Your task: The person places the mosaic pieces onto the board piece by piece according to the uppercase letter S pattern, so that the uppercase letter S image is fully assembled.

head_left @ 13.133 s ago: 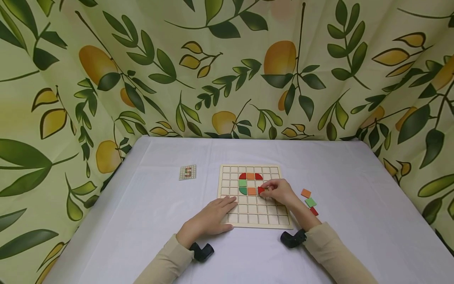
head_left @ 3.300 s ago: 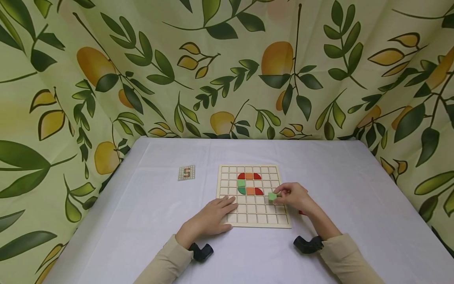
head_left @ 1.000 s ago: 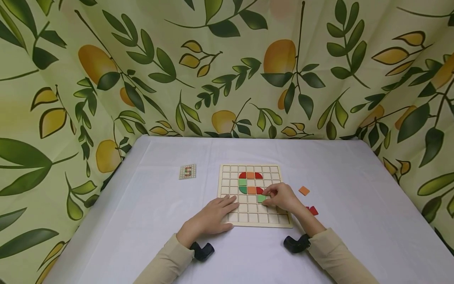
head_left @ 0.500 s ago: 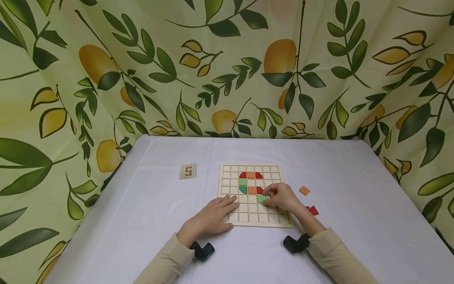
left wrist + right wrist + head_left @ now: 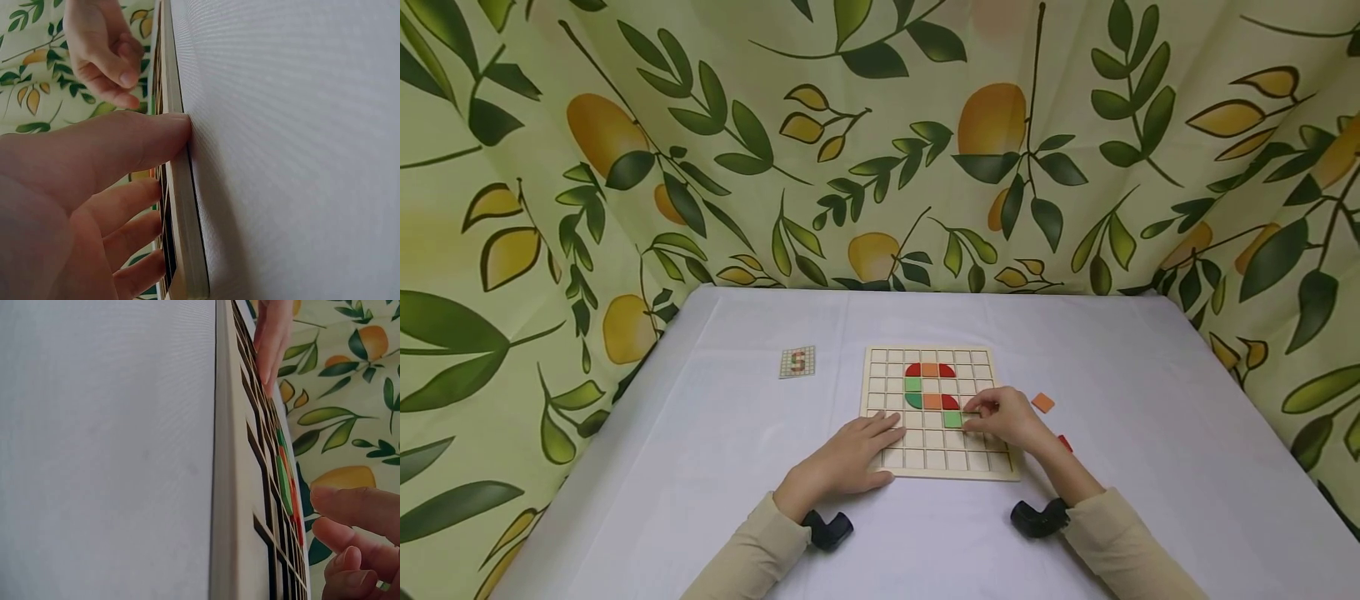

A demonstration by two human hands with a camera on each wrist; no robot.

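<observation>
A wooden grid board [image 5: 940,475] lies on the table. In its cells are red, orange and green tiles in a curving shape, including an orange square [image 5: 932,402], a rounded red tile [image 5: 950,402] and a light green square tile [image 5: 952,419] just below it. My left hand [image 5: 850,458] rests with extended fingers on the board's near left part; its thumb [image 5: 156,137] touches the front edge. Close to the right of the green square is my right hand [image 5: 1006,417], with a gap between thumb and forefinger and no tile in them.
A small card [image 5: 797,362] with a coloured pattern on a grid lies left of the board. Right of it are a loose orange tile [image 5: 1042,403] and a red piece [image 5: 1065,443], partly hidden by the right forearm. A leaf-print curtain [image 5: 880,150] hangs behind the table.
The light green tile, pinched by my right hand earlier, now sits in a cell below the rounded red tile. My right hand has let go and moved slightly right. My left hand stays put.
</observation>
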